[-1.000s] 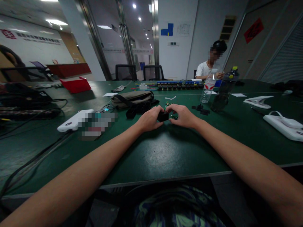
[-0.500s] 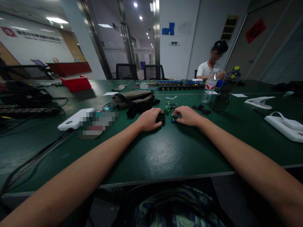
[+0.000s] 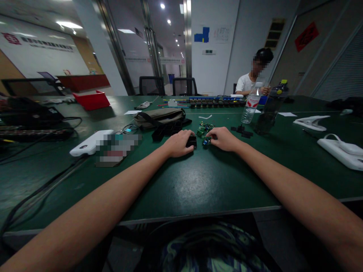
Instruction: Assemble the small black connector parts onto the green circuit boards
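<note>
Fingers wrapped round a small black plastic case (image 3: pixel 191 141), my left hand (image 3: pixel 179 144) rests on the green table. Just to its right, my right hand (image 3: pixel 222 138) pinches a small green circuit board (image 3: pixel 206 141) with blue parts, held close to the case's near side. Behind the board lies a small heap of green circuit boards (image 3: pixel 203 129). More black plastic cases (image 3: pixel 166 131) stand beyond my left hand. Flat black pieces (image 3: pixel 242 131) are scattered to the right of my right hand.
An olive pouch (image 3: pixel 159 117), a white power bank (image 3: pixel 90 142) and a blurred-out flat item are at left. A water bottle (image 3: pixel 250 107) and a dark bottle (image 3: pixel 269 111) stand at right. Across the table sits a person (image 3: pixel 251 81). The table's edge (image 3: pixel 198 217) is near me.
My right hand has moved slightly left with the circuit board, closer to the black case. The case has turned a little in my left hand.
</note>
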The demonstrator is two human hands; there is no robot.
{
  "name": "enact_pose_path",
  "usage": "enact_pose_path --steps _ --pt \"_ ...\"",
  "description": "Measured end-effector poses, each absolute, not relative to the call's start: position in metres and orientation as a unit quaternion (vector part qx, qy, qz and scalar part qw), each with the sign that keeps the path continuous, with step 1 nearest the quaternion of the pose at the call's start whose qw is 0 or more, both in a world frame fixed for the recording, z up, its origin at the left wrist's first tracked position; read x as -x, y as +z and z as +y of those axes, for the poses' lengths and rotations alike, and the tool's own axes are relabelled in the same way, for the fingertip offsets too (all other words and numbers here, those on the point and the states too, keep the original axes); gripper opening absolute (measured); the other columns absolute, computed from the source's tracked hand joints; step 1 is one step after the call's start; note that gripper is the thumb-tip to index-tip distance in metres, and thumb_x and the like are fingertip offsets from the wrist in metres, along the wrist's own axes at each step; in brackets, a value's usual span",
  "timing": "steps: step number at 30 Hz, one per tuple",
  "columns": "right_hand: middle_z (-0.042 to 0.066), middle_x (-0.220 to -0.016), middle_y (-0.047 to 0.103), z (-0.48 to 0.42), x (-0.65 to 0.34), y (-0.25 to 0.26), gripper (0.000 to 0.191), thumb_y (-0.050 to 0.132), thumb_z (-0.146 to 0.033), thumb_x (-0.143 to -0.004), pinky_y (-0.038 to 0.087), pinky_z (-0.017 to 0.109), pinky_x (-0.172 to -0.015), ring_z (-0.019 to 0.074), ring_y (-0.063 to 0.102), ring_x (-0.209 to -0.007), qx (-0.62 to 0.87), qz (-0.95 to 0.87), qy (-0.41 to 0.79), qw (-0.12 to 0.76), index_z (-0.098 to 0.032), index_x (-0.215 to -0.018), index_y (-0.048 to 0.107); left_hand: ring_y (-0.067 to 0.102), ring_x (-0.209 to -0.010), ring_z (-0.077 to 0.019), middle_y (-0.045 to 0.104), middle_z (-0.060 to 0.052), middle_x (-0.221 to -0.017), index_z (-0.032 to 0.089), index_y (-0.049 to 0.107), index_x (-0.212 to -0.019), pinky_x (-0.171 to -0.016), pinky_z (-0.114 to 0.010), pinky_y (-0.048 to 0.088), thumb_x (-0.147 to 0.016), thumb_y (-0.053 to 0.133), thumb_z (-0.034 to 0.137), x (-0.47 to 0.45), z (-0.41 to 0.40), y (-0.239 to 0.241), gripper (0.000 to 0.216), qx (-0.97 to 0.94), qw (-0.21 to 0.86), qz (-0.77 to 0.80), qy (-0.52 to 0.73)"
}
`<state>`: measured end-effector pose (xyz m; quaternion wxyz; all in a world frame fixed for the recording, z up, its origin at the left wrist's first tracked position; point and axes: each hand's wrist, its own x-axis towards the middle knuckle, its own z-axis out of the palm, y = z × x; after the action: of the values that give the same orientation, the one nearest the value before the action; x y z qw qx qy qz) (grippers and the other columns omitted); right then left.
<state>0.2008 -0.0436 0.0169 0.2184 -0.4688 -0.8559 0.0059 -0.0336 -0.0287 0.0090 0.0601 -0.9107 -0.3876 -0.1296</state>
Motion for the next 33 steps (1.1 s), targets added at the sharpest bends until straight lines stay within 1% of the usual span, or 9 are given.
enact_pose_path --steps 3,6,8,12,15,19,25,28,33 --pt "0.003 -0.076 0.07 -0.044 -0.2 0.017 0.027 0.059 -0.01 -0.074 0.043 0.026 -0.07 0.0146 0.059 -0.069 0.476 -0.834 0.04 0.275 -0.017 -0.093 0.077 0.057 -0.111 -0.0278 0.06 -0.013 -0.121 0.017 0.05 -0.127 -0.098 -0.043 0.047 -0.086 0.054 0.044 0.032 -0.03 0.01 0.05 0.915 0.074 -0.364 -0.159" --pt "0.003 -0.076 0.07 -0.044 -0.197 0.015 0.028 0.059 -0.014 -0.074 0.045 0.026 -0.068 0.0138 0.059 -0.068 0.467 -0.809 0.116 0.337 -0.014 -0.095 0.077 0.055 -0.112 -0.0299 0.058 -0.016 -0.122 0.013 0.05 -0.129 -0.099 -0.044 0.046 -0.087 0.054 0.045 0.03 -0.032 0.012 0.053 0.917 0.093 -0.342 -0.184" --pt "0.004 -0.077 0.071 -0.044 -0.194 0.014 0.027 0.059 -0.016 -0.073 0.046 0.025 -0.067 0.0138 0.06 -0.068 0.449 -0.795 0.176 0.368 -0.012 -0.094 0.077 0.054 -0.112 -0.0295 0.058 -0.015 -0.122 0.013 0.05 -0.13 -0.098 -0.044 0.045 -0.09 0.052 0.045 0.028 -0.033 0.013 0.051 0.917 0.105 -0.33 -0.197" --pt "0.002 -0.073 0.07 -0.045 -0.19 0.013 0.027 0.061 -0.023 -0.07 0.046 0.025 -0.063 0.013 0.059 -0.065 0.412 -0.766 0.279 0.406 -0.012 -0.09 0.076 0.055 -0.107 -0.0273 0.061 -0.013 -0.116 0.017 0.054 -0.125 -0.092 -0.041 0.045 -0.096 0.044 0.044 0.026 -0.034 0.015 0.041 0.921 0.125 -0.311 -0.196" --pt "0.001 -0.069 0.066 -0.045 -0.19 0.013 0.027 0.06 -0.025 -0.069 0.046 0.025 -0.061 0.0124 0.057 -0.062 0.397 -0.752 0.312 0.424 -0.012 -0.089 0.073 0.055 -0.105 -0.0263 0.062 -0.012 -0.112 0.018 0.056 -0.123 -0.09 -0.039 0.045 -0.098 0.043 0.045 0.026 -0.034 0.015 0.039 0.921 0.14 -0.307 -0.193" --pt "0.0 -0.071 0.061 -0.047 -0.19 0.012 0.026 0.06 -0.026 -0.071 0.043 0.025 -0.06 0.0113 0.053 -0.062 0.381 -0.764 0.279 0.44 -0.012 -0.092 0.069 0.055 -0.103 -0.0259 0.062 -0.012 -0.11 0.018 0.056 -0.123 -0.087 -0.037 0.044 -0.098 0.043 0.047 0.027 -0.034 0.016 0.04 0.916 0.16 -0.312 -0.197" --pt "0.0 -0.081 0.06 -0.054 -0.192 0.015 0.029 0.064 -0.025 -0.077 0.044 0.025 -0.064 0.0122 0.052 -0.068 0.355 -0.813 0.146 0.437 -0.017 -0.105 0.062 0.055 -0.099 -0.0257 0.063 -0.011 -0.106 0.017 0.057 -0.123 -0.082 -0.037 0.044 -0.099 0.042 0.046 0.028 -0.034 0.015 0.041 0.9 0.194 -0.319 -0.226" --pt "0.0 -0.079 0.059 -0.053 -0.193 0.017 0.03 0.068 -0.023 -0.075 0.044 0.026 -0.067 0.0129 0.053 -0.068 0.343 -0.841 0.079 0.41 -0.017 -0.103 0.062 0.055 -0.097 -0.0259 0.063 -0.011 -0.104 0.016 0.057 -0.122 -0.081 -0.037 0.044 -0.099 0.043 0.045 0.028 -0.033 0.015 0.04 0.895 0.204 -0.316 -0.24" --pt "0.0 -0.077 0.062 -0.051 -0.194 0.016 0.021 0.068 -0.021 -0.077 0.045 0.026 -0.067 0.0137 0.055 -0.068 0.337 -0.852 0.016 0.399 -0.017 -0.098 0.065 0.056 -0.095 -0.0255 0.064 -0.011 -0.103 0.015 0.057 -0.12 -0.08 -0.037 0.044 -0.098 0.045 0.044 0.027 -0.034 0.014 0.038 0.896 0.199 -0.311 -0.247"
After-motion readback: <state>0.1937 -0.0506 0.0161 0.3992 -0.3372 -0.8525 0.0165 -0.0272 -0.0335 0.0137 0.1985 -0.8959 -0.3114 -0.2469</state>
